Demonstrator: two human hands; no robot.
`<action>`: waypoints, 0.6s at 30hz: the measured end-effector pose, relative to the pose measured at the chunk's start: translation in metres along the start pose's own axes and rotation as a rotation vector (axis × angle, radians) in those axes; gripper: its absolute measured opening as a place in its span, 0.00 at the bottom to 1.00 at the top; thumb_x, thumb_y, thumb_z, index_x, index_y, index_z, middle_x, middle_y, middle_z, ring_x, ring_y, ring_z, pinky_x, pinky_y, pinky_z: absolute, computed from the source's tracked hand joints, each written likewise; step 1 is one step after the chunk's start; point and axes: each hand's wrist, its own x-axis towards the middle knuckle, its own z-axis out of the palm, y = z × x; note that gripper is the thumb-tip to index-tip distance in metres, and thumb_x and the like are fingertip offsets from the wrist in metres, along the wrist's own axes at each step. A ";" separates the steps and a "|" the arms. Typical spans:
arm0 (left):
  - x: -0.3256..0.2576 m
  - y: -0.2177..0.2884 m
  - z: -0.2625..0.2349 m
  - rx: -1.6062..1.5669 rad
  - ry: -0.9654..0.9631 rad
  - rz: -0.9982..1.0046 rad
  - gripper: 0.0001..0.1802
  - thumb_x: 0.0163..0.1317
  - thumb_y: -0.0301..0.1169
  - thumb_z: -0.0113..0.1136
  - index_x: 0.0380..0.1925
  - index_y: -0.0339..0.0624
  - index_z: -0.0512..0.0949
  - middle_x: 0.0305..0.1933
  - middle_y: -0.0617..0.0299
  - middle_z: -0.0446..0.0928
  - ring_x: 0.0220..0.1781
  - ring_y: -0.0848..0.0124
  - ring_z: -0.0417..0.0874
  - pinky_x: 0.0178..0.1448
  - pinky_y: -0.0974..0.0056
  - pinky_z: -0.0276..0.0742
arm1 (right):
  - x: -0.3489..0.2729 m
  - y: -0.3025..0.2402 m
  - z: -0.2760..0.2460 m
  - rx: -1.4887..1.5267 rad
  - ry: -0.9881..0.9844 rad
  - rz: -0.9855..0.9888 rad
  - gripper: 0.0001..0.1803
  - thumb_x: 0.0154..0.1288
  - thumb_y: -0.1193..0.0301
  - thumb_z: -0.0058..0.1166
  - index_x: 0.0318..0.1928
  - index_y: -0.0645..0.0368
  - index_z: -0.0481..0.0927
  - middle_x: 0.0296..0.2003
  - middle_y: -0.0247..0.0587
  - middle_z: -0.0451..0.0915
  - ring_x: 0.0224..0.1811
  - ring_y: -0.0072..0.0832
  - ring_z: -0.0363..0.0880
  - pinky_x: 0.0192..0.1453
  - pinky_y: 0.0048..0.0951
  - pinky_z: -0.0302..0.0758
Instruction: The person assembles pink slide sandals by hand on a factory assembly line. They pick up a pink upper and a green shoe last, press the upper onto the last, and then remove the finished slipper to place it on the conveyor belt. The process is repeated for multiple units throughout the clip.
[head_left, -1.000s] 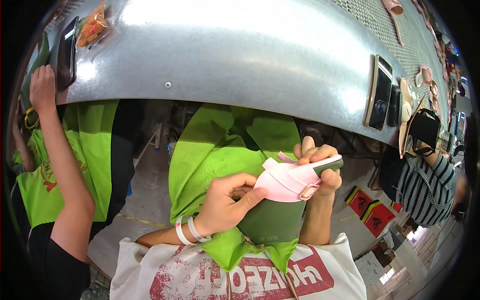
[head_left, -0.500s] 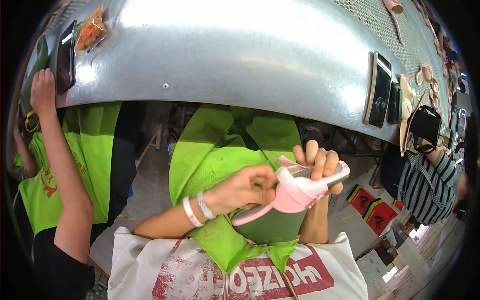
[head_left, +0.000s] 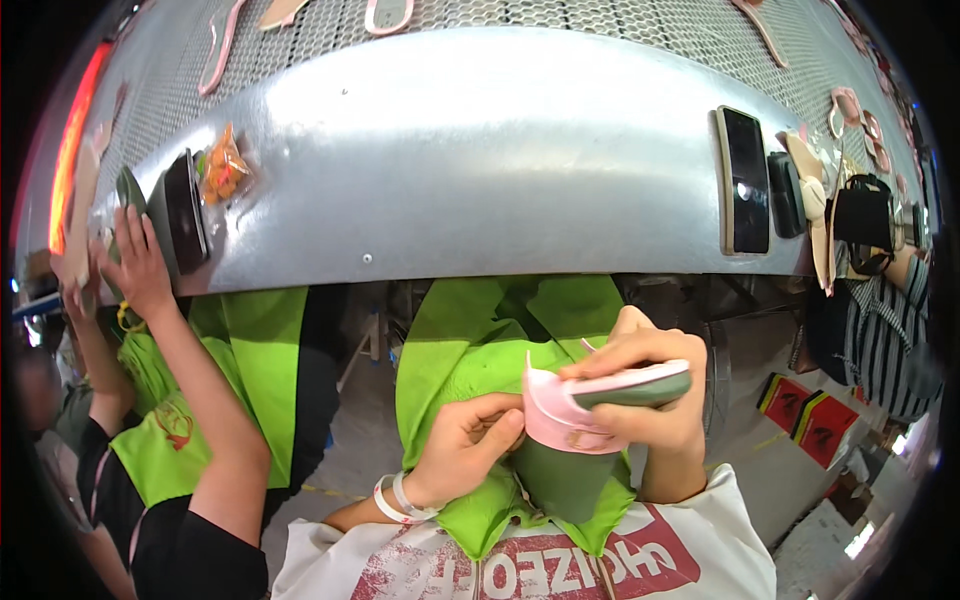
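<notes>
In front of my apron I hold a dark green shoe last [head_left: 566, 478] with a pink shoe upper [head_left: 562, 418] around it. The last's wide end points down toward my lap, and its narrower end, edged in pink, points right. My right hand [head_left: 665, 385] is closed around that narrower end, thumb on the near side and fingers over the top. My left hand [head_left: 465, 445] pinches the left edge of the pink upper between thumb and fingertips. What lies within that pinch is hidden.
Ahead is a metal table edge [head_left: 450, 200], with a mesh conveyor belt [head_left: 500, 25] carrying pink shoe parts beyond it. Phones [head_left: 742, 180] and a snack bag [head_left: 225, 172] lie on the metal. At left, a co-worker's hand [head_left: 138, 262] touches a green last; another person sits at right.
The view has shifted, showing more of the belt. The last has turned in my hands. My right hand has wrapped further around its narrower end, and my left now pinches the upper's edge.
</notes>
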 end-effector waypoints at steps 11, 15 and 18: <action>0.005 -0.032 -0.007 -0.544 -0.234 -0.005 0.49 0.46 0.26 0.71 0.69 0.36 0.58 0.66 0.49 0.69 0.69 0.57 0.69 0.73 0.53 0.64 | -0.007 0.019 0.039 0.039 0.234 -0.106 0.23 0.55 0.72 0.62 0.52 0.64 0.77 0.52 0.50 0.79 0.45 0.36 0.78 0.51 0.33 0.74; 0.004 -0.045 -0.017 -0.676 -0.216 -0.027 0.53 0.40 0.25 0.71 0.70 0.37 0.57 0.67 0.49 0.69 0.69 0.56 0.69 0.74 0.52 0.63 | -0.041 0.040 0.025 0.445 0.117 0.315 0.13 0.67 0.73 0.57 0.48 0.66 0.78 0.41 0.39 0.81 0.39 0.19 0.77 0.44 0.25 0.74; 0.001 -0.049 -0.017 -0.675 -0.125 -0.035 0.54 0.35 0.27 0.68 0.70 0.38 0.58 0.67 0.49 0.69 0.69 0.53 0.70 0.74 0.53 0.62 | -0.054 0.036 0.026 0.531 -0.028 0.501 0.10 0.69 0.71 0.58 0.42 0.66 0.80 0.31 0.32 0.80 0.31 0.13 0.74 0.35 0.19 0.71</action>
